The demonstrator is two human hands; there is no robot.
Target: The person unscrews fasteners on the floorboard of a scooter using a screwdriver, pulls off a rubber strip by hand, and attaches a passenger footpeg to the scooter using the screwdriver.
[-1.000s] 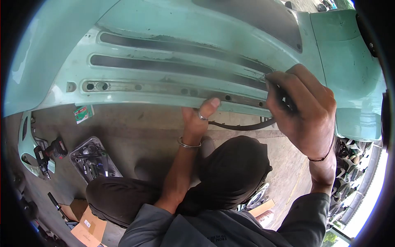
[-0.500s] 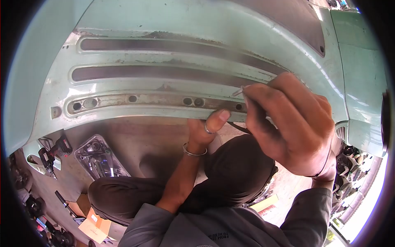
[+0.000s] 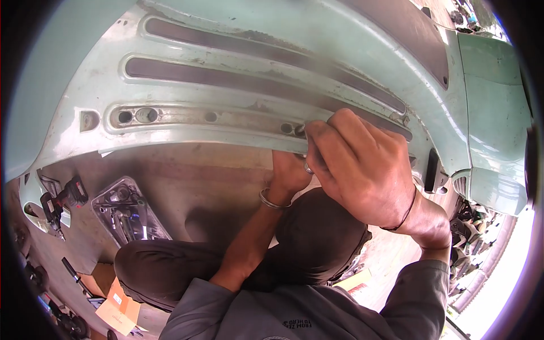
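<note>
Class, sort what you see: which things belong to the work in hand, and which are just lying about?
In the work:
green panel
its holed groove
right hand, at the groove
left hand, near the panel's lower edge

Apparently lying about:
power drill
tool tray
cardboard box

The left arm (image 3: 246, 246) reaches forward and up. The left hand (image 3: 289, 171) is partly hidden behind the right hand (image 3: 361, 165), so I can't see what most of its fingers do. The right arm (image 3: 435, 231) comes in from the side, and the right wrist (image 3: 412, 211) shows. The right hand's back faces up, with its fingers curled in close together.
</note>
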